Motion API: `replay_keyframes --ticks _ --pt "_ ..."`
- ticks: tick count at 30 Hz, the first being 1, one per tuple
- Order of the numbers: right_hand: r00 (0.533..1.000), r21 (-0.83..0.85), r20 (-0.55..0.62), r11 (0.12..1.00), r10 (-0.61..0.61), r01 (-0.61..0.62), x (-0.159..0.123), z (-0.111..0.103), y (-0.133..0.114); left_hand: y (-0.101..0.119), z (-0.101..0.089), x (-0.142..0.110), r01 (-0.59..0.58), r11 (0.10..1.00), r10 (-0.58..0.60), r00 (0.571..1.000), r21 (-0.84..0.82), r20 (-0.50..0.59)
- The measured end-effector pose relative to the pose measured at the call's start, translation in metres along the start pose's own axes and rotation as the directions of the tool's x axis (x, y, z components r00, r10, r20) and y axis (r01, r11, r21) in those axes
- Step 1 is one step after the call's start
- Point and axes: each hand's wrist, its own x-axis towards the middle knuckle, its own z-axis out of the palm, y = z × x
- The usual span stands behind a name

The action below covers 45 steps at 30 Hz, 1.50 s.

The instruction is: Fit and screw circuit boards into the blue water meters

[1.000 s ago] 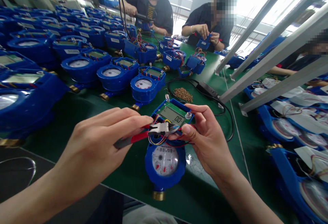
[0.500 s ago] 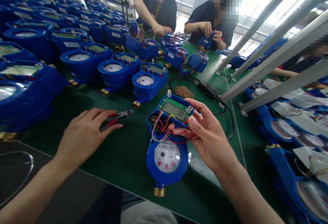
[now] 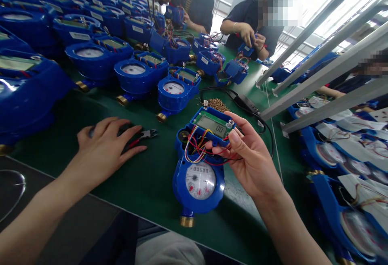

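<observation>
My right hand (image 3: 251, 164) holds the display module (image 3: 214, 127) tilted up off the open blue water meter (image 3: 198, 176) at centre frame, fingers (image 3: 239, 129) pinched on its right edge, so the coloured wires (image 3: 197, 150) between module and meter body stay exposed and slack. My left hand (image 3: 104, 148) lies flat on the green desk (image 3: 145, 184) at left of centre, fingers spread loosely over the red-handled pliers (image 3: 141, 137), gripping nothing firmly; the tool's nose points toward the meter. Rows of finished meters (image 3: 133, 75) fill the upper left. A small heap of brass screws (image 3: 217, 104) sits just beyond the module. Other people's hands (image 3: 251, 36) work at the top of the frame.
</observation>
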Motion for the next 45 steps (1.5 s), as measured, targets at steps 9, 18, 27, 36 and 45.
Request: replay_keyframes --ticks 9,18,27,36,45 --pt "0.99 -0.055 0.11 0.994 -0.083 0.09 -0.002 0.001 -0.002 0.046 -0.055 0.026 -0.234 0.77 0.199 0.972 -0.594 -0.125" --pt "0.954 -0.138 0.238 0.966 -0.182 0.219 0.004 -0.008 -0.002 0.071 -0.054 0.067 -0.203 0.329 0.402 0.914 -0.922 -0.057" --pt "0.941 -0.244 0.272 0.932 -0.201 0.269 0.005 -0.013 -0.008 0.074 -0.051 0.074 -0.214 0.301 0.469 0.882 -0.929 -0.051" --pt "0.977 -0.153 0.21 0.985 -0.043 0.076 0.004 -0.013 -0.004 0.087 -0.045 0.069 -0.087 0.28 0.328 0.945 -0.956 0.01" --pt "0.999 -0.155 0.019 0.987 -0.039 0.041 -0.001 0.003 -0.007 0.092 -0.05 0.066 -0.157 0.388 0.328 0.944 -0.908 -0.024"
